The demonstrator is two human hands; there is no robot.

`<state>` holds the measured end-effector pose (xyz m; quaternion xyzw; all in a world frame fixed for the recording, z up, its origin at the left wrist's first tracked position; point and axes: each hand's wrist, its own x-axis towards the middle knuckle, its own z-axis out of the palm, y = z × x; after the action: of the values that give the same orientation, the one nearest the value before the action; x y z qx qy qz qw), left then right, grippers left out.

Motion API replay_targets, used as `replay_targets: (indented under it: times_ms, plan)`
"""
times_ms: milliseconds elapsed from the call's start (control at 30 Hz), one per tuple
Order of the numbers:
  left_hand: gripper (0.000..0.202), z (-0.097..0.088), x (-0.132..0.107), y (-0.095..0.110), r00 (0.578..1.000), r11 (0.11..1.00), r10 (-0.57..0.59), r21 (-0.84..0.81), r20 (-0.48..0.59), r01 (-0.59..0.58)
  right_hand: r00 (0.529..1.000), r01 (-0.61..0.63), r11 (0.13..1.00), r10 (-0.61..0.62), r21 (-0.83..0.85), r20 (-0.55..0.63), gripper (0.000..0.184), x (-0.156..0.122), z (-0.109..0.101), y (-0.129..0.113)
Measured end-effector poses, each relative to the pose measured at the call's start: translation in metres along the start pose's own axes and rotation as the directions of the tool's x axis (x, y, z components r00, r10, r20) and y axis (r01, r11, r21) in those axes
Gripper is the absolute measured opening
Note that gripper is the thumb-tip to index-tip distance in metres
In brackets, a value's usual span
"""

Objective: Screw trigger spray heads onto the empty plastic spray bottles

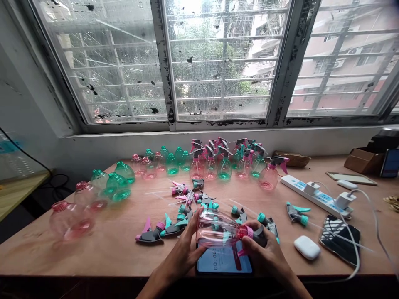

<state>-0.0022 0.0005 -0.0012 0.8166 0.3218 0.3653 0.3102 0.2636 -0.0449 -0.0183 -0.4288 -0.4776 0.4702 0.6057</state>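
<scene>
My left hand [183, 245] is wrapped round the body of a clear pink spray bottle [218, 228] that lies on its side above the table's front edge. My right hand [264, 253] grips the grey and pink trigger sprayer head [257, 236] at the bottle's pink neck. Under both hands lies a phone [224, 261] whose screen shows timer digits. Just behind the bottle, several loose trigger heads [187, 203] in pink and teal are scattered on the wooden table [118, 245].
Empty pink and green bottles [102, 191] stand at the left. Bottles with sprayers fitted [224, 162] line the back by the window. At the right are a power strip [314, 195] with chargers, a dark phone [339, 238] and a white earbud case [307, 247].
</scene>
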Motion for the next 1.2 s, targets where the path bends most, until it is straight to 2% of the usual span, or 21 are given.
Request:
replay_targets:
  times_ms: [100,167,333,600,767,933,1200]
  plan:
    - [0.098,-0.0003,0.001,0.0029,0.999,0.999,-0.032,-0.034,0.02,0.033,1.0,0.01,1.0,-0.01,-0.014,0.006,0.034,-0.0003,-0.001,0.0012]
    - [0.104,-0.0013,0.0018,0.0043,0.999,0.997,-0.044,-0.056,0.023,0.045,1.0,0.019,1.0,-0.019,-0.024,0.006,0.033,-0.0003,-0.0018,0.0017]
    - [0.093,-0.0025,0.0025,0.0013,0.999,0.999,-0.035,-0.016,-0.003,0.035,1.0,0.017,0.999,-0.017,-0.034,-0.002,0.035,0.001,-0.0028,0.0024]
    - [0.097,-0.0009,0.003,0.0018,1.0,0.998,0.002,-0.069,0.012,-0.001,0.999,0.023,0.998,-0.025,-0.059,-0.031,0.035,0.0013,-0.0019,0.0006]
    - [0.094,-0.0009,0.0001,0.0035,0.999,1.0,0.003,0.014,0.035,-0.003,1.0,0.026,0.997,-0.027,-0.074,-0.014,0.032,0.0009,-0.0035,0.0026]
    - [0.104,-0.0044,-0.0009,0.0089,0.995,1.0,-0.025,0.009,0.095,0.024,1.0,0.005,0.998,-0.005,-0.059,-0.004,0.033,-0.0001,-0.0039,0.0039]
    - [0.097,-0.0022,-0.003,0.0052,0.996,0.999,-0.025,0.033,0.09,0.022,1.0,0.014,0.999,-0.015,-0.047,-0.016,0.031,0.0014,-0.0037,0.0034]
